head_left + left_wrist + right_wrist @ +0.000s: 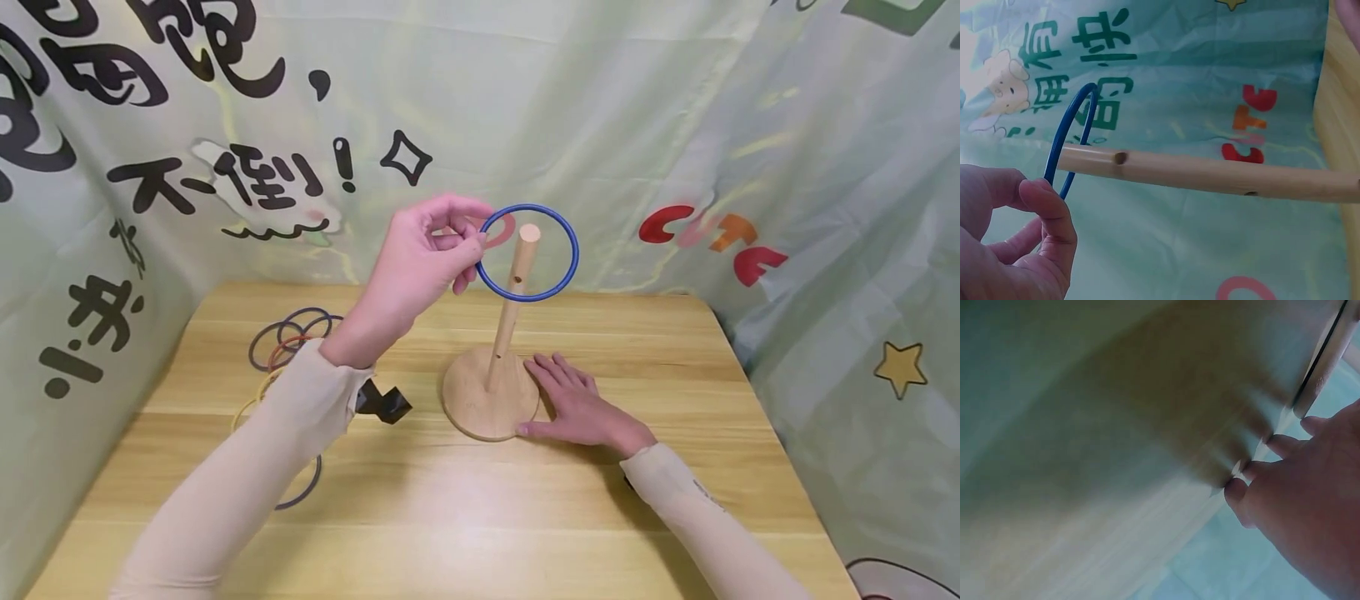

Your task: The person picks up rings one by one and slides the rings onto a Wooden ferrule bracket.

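Observation:
My left hand [435, 250] pinches the left side of a thin blue ring [576, 252] between thumb and fingers. The ring is level with the top of a wooden post [507, 321], whose tip shows inside it in the head view. In the left wrist view the blue ring [1057, 147] tilts about the post's end, with small dark holes along the post [1197, 172]. A round wooden base [467, 402] carries the post, which stands upright on the table. My right hand [576, 410] lies with fingers spread against the base's right edge.
Several loose rings lie on the wooden table [450, 533] at the left, among them dark blue rings [252, 354] and a yellow ring [238, 410], partly hidden by my left sleeve. A small black angular object [393, 406] sits beside them. Printed cloth [600, 108] encloses the table's back and sides.

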Demonstrator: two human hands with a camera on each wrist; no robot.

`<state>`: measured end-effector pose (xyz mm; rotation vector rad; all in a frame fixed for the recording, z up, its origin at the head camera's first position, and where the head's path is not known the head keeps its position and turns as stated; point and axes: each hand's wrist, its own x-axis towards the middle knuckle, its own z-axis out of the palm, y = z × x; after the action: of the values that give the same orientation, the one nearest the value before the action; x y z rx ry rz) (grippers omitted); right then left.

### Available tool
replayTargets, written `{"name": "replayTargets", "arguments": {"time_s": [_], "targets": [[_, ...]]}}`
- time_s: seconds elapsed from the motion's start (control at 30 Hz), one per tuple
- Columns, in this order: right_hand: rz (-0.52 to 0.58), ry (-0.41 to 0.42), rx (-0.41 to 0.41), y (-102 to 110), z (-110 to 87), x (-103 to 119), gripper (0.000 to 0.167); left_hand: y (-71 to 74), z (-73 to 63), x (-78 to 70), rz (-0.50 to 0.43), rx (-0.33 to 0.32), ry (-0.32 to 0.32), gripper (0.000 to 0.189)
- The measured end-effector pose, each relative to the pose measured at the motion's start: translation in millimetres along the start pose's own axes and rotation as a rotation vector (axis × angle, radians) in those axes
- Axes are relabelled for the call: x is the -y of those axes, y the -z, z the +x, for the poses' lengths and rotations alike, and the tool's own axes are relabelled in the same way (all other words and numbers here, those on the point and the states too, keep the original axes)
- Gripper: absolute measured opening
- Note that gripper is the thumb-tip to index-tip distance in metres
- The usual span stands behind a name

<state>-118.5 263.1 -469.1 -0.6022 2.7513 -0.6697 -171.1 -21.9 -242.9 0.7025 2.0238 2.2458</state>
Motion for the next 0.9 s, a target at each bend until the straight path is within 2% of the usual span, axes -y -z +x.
{"name": "replayTargets", "arguments": {"time_s": [0.33,0.5,0.7,0.9], "targets": [[-0.068,-0.018,0.014,-3.8,2.0,9.5,0.115,3.8,-15.6,26.7,-0.009,-0.036,0.066,0.028],[-0.056,-0.038,0.029,-1.3,2.7,13.1,0.115,4.2,-22.4,41.6,-0.006,-0.056,0.11,0.03],[-0.036,-0.044,0.035,-0.4,3.9,12.2,0.115,2.3,-30.7,68.1,-0.001,-0.078,0.177,0.03],[-0.066,-0.031,0.041,-3.2,5.3,11.2,0.115,-1.8,-49.6,102.9,-0.009,-0.082,0.219,0.032]]}}
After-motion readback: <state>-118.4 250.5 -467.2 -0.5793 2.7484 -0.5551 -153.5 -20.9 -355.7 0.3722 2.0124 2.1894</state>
